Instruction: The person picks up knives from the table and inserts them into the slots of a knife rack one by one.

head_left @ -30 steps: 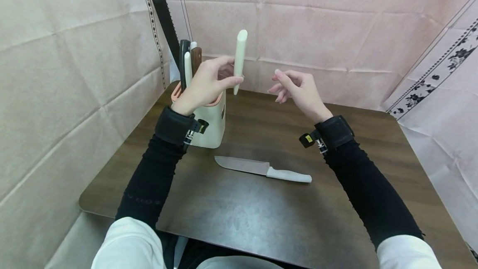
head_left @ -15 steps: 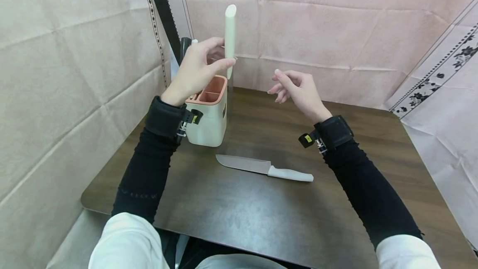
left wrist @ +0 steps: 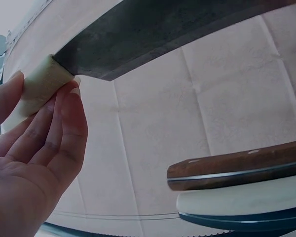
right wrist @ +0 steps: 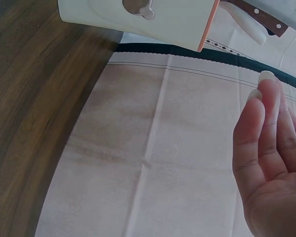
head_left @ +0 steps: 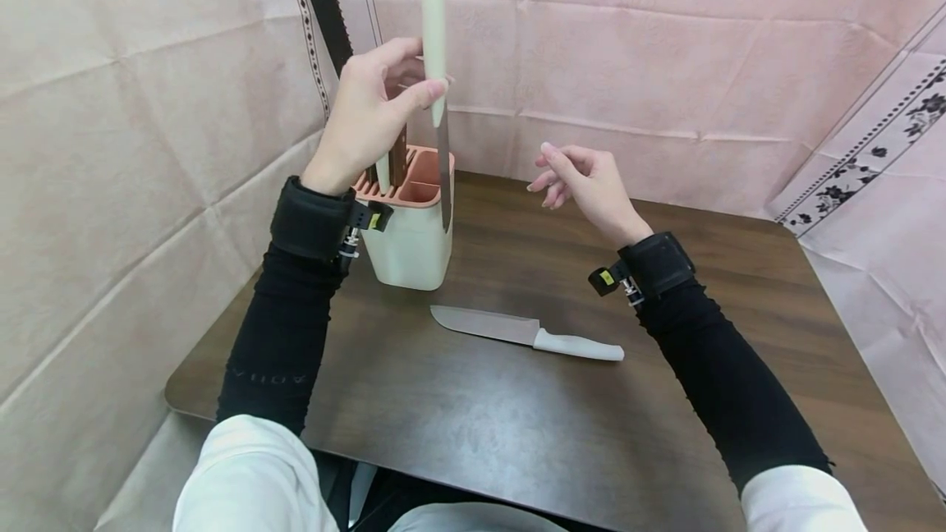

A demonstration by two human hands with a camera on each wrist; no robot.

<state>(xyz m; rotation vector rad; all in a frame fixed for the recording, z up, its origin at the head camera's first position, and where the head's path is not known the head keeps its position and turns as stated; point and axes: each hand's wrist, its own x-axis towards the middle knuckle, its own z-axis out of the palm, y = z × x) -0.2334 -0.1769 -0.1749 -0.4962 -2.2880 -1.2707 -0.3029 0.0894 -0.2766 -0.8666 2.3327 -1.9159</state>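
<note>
My left hand [head_left: 362, 109] pinches the pale green handle of a kitchen knife [head_left: 433, 19] between thumb and fingers. The knife hangs upright, blade down, its lower end overlapping the right front rim of a pale knife holder [head_left: 410, 253] in the head view. Whether the blade touches the holder I cannot tell. In the left wrist view the broad dark blade [left wrist: 153, 37] runs out from the handle. My right hand [head_left: 584, 187] hovers right of the holder, fingers loosely bent and holding nothing. A white-handled knife [head_left: 576, 345] lies on the table, blade to the left.
Inside the holder stand other knives, among them one with a brown handle [left wrist: 237, 165] and one with a white handle [left wrist: 241, 200]. Its orange top [head_left: 424, 195] has slots and larger compartments. Patterned cloth [head_left: 628, 64] walls the wooden table's [head_left: 473, 417] back and sides.
My left hand has risen and moved left with the knife, from beside the holder to above it, and more of the blade now shows. My right hand has hardly moved.
</note>
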